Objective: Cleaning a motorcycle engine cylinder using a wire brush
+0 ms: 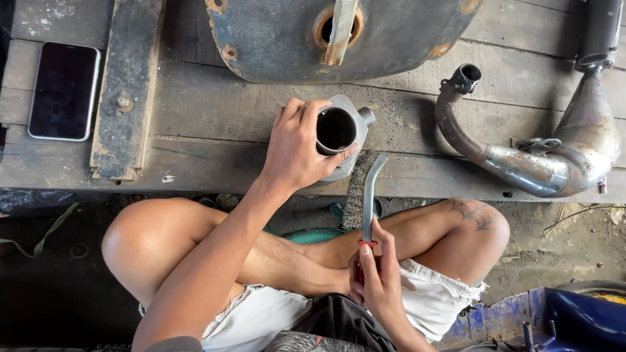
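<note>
My left hand (pixel 297 146) grips a grey metal part with a round dark bore (pixel 337 130), holding it down on the worn wooden platform (pixel 215 111). My right hand (pixel 377 277) holds the red end of a wire brush (pixel 365 192); its curved metal handle rises toward the part and its bristle head lies just below the part, at the platform's edge. My bare legs are crossed below the platform, and the right hand rests above my lap.
A dark, rusty fuel tank (pixel 339 36) lies at the top. A curved metal exhaust pipe (pixel 541 153) lies at the right. A phone (pixel 64 90) and a wooden plank with a bolt (pixel 124 91) lie at the left. A blue object (pixel 574 319) sits at the bottom right.
</note>
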